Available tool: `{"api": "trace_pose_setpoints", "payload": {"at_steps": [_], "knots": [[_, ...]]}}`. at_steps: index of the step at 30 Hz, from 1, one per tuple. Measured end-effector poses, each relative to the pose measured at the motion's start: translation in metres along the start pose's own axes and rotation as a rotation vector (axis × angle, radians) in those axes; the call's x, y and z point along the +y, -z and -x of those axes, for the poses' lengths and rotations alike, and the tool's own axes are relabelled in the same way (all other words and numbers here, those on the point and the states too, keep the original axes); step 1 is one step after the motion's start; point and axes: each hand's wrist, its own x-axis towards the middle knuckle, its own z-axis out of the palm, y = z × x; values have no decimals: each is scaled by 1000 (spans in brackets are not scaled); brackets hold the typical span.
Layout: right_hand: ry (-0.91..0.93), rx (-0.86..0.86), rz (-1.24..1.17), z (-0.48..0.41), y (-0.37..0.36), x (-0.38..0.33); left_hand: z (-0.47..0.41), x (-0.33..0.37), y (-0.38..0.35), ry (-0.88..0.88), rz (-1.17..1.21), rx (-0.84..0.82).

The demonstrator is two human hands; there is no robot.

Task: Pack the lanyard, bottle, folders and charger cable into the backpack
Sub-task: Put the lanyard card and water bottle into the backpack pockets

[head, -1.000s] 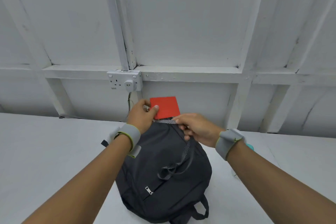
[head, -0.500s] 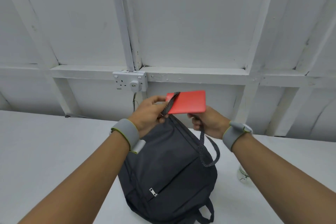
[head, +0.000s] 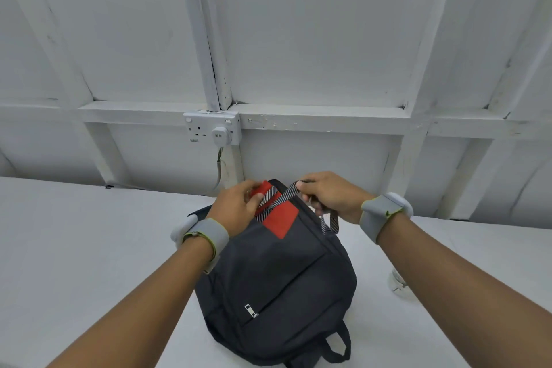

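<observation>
Head view: my left hand [head: 236, 209] grips the red folder [head: 282, 219] by its top, half inside the backpack [head: 277, 284] near the desk's [head: 89, 248] far edge. My right hand [head: 328, 197] pinches the striped strap [head: 273, 199] aside, probably to keep the opening clear.

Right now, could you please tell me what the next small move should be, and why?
Probably push the red card further down into the backpack: the left hand grips its top end, much of it shows at the bag's top, and the striped strap that the right hand pinches lies across it.
</observation>
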Motion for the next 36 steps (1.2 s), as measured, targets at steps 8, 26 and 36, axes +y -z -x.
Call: {"api": "trace_pose_setpoints", "payload": {"at_steps": [8,26,36], "knots": [[-45,75,-331,-6,4,31,-4,29,21,133,650,-30],[-344,57,-853,12,-20,24,10,13,-34,-548,-370,336],[-421,191,-653,31,-23,72,39,2,-81,-419,-365,28]]}}
